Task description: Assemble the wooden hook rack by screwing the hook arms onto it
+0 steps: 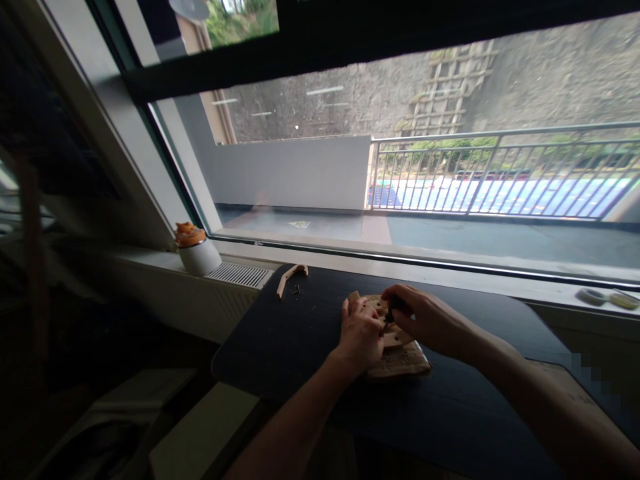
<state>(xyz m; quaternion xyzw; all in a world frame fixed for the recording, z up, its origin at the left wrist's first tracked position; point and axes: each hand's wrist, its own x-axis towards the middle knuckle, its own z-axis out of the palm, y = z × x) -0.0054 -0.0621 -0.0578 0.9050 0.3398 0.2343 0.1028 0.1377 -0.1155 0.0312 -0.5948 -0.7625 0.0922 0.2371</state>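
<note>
My left hand (361, 333) is closed on a pale wooden piece (395, 337) with dark round holes, pressing it onto a light brown block (400, 362) on the dark table. My right hand (420, 317) grips the black handle of what looks like a screwdriver (395, 308). The tool points down at the wooden piece, close beside my left fingers. Whether its tip sits in a hole or on a screw, I cannot tell. My fingers cover part of the wood.
On the dark table (260, 353) lie an angled wooden piece (290, 277) and several tiny loose bits (297, 289). A white pot (199, 259) with something orange on top stands on the sill at left. Rolls of tape (593, 296) lie at right. The window borders the table's far side.
</note>
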